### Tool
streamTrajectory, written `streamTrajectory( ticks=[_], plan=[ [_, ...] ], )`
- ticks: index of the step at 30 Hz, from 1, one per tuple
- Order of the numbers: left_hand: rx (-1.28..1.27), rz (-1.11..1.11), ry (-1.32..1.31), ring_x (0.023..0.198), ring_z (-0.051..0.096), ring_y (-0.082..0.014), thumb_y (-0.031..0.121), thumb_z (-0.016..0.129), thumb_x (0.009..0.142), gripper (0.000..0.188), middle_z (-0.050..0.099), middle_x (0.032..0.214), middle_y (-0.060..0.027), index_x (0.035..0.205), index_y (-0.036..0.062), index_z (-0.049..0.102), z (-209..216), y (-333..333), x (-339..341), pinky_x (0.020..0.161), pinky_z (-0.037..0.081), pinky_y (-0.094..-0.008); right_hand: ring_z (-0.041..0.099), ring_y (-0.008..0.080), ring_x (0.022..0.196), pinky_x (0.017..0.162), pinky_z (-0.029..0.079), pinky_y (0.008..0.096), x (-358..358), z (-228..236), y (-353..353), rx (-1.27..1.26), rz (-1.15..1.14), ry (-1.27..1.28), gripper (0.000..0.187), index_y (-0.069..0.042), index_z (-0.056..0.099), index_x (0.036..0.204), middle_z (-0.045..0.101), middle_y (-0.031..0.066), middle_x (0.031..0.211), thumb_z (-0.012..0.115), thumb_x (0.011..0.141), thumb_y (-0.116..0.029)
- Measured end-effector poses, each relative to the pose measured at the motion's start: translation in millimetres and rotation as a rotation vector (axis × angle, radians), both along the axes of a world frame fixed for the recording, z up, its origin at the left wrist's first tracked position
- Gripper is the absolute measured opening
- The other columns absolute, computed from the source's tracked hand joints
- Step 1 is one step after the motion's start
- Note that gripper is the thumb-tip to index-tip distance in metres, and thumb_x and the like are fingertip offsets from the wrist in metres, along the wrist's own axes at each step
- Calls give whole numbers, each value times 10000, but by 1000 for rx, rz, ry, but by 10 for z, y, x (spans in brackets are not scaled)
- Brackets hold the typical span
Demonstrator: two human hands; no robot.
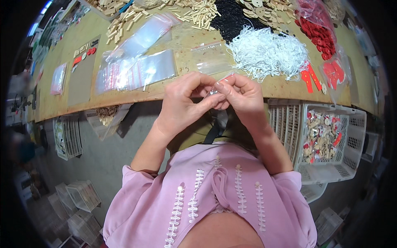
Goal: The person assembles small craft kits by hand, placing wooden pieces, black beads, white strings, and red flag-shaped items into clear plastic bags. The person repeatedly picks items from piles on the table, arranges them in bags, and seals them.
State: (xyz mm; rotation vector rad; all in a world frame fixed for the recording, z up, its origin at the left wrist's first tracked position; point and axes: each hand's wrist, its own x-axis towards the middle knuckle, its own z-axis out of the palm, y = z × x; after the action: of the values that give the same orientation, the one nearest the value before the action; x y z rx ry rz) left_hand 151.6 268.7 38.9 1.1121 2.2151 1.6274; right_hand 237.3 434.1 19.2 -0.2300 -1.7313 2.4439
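Observation:
Just off the table's near edge, my two hands come together with fingers bent. My left hand (180,97) is closed, its thumb and fingertips pinching at the edge of a small clear zip bag (226,77) with a red strip along its top. My right hand (247,99) grips the same bag from the other side, thumb against the fingers. Most of the bag is covered by my fingers, so its contents cannot be made out. Beyond my hands, a flat clear zip bag (211,58) lies near a heap of white string loops (269,51).
On the table (136,97) are stacked clear bags (136,72), wooden sticks (200,14), black pieces (231,20), wooden discs (264,10), red discs (318,37) and red strips (311,77). A sample board (80,84) stands left. A white crate (351,142) with filled bags is at right.

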Motion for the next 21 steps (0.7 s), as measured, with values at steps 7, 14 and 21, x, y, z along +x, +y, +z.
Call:
streamTrajectory(
  ticks=[7, 14, 21],
  plan=[
    [-84, 100, 64, 626, 680, -203, 52, 723, 893, 45, 687, 750, -107, 878, 16, 702, -73, -12, -18, 584, 539, -315, 659, 54, 653, 584, 504, 183, 14, -15, -102, 186, -53, -73, 123, -21, 660, 898, 674, 8, 740, 663, 1010, -72],
    [-39, 230, 339, 650, 685, -288, 28, 684, 830, 173, 668, 744, -128, 996, 65, 713, -120, -64, -41, 593, 539, -391, 605, 78, 558, 517, 462, 231, 31, 115, -148, 24, -6, -240, 183, -30, 626, 863, 617, 7, 642, 579, 1026, -99],
    [-34, -68, 604, 666, 607, -279, 126, 758, 828, 104, 568, 714, -77, 874, 77, 679, -123, -255, -133, 606, 502, -393, 608, 168, 532, 495, 459, 262, -73, 125, 3, -146, 112, -201, 158, -21, 634, 906, 647, 83, 704, 610, 1002, -145]
  ],
)
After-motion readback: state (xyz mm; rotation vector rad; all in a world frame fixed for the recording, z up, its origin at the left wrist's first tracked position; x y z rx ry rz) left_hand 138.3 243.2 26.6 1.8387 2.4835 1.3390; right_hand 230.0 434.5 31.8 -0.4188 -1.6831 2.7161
